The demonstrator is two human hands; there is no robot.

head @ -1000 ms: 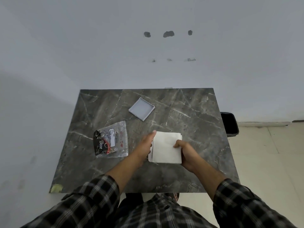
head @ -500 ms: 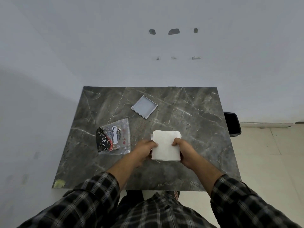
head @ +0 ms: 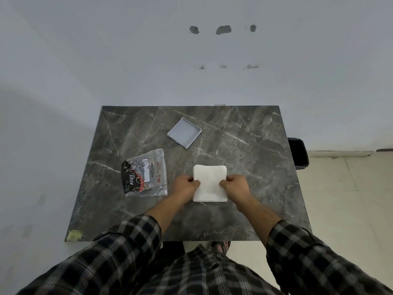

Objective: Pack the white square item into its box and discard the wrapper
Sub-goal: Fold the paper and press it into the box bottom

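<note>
The white square item (head: pixel 210 183), a flat stack of white sheets, lies on the dark marble table (head: pixel 244 150) near its middle front. My left hand (head: pixel 185 185) grips its left edge and my right hand (head: pixel 235 183) grips its right edge. A shallow grey square box part (head: pixel 184 132) sits open, farther back and a little left of the item. A clear plastic wrapper (head: pixel 145 173) with a black "Dove" print lies flat to the left of my left hand.
A black bin (head: pixel 298 153) stands on the floor by the table's right edge. The wall runs right behind the table. A yellowish tape scrap (head: pixel 74 235) sticks to the front left corner.
Both hands have closed in on the white item's side edges; the left hand, first open beside it, now pinches it. The item sits squarer to the table.
</note>
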